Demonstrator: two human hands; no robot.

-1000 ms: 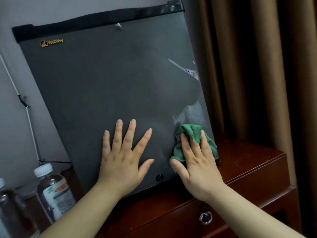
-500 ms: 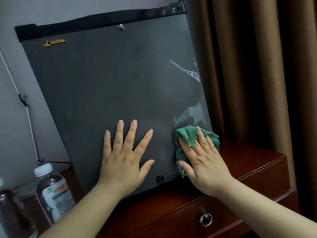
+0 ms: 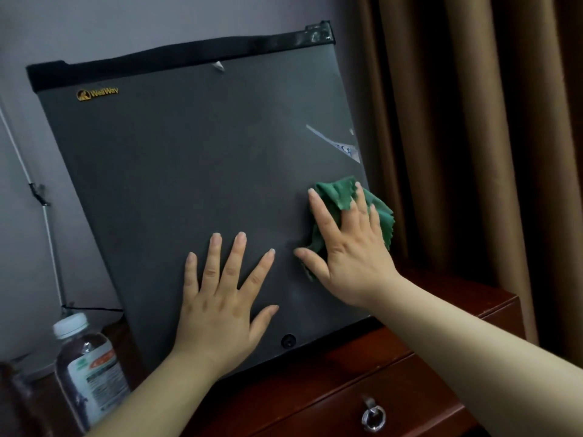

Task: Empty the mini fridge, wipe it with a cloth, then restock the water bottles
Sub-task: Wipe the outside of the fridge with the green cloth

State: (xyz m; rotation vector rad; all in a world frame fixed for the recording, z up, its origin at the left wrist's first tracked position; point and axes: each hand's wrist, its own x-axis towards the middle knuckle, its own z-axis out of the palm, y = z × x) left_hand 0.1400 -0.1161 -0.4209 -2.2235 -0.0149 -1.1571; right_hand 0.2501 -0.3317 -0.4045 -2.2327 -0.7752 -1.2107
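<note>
On the brown cabinet (image 3: 362, 373) stands the fridge (image 3: 189, 171). The left hand (image 3: 217, 313) lies spread on its front. The right hand (image 3: 350, 257) presses the cloth (image 3: 337, 190) flat by the fridge's right edge.

A dark grey mini fridge (image 3: 195, 171), door closed, stands on a reddish-brown wooden cabinet (image 3: 362, 367). The left hand (image 3: 220, 307) lies flat on the lower part of the door, fingers spread. The right hand (image 3: 347, 244) presses a crumpled green cloth (image 3: 340, 193) against the door near its right edge (fingers straight, cloth bunched beneath them). A gold logo (image 3: 97, 93) sits at the door's upper left. A capped bottle (image 3: 88, 370) of dark liquid stands at lower left; brown curtains (image 3: 473, 152) hang on the right.
</note>
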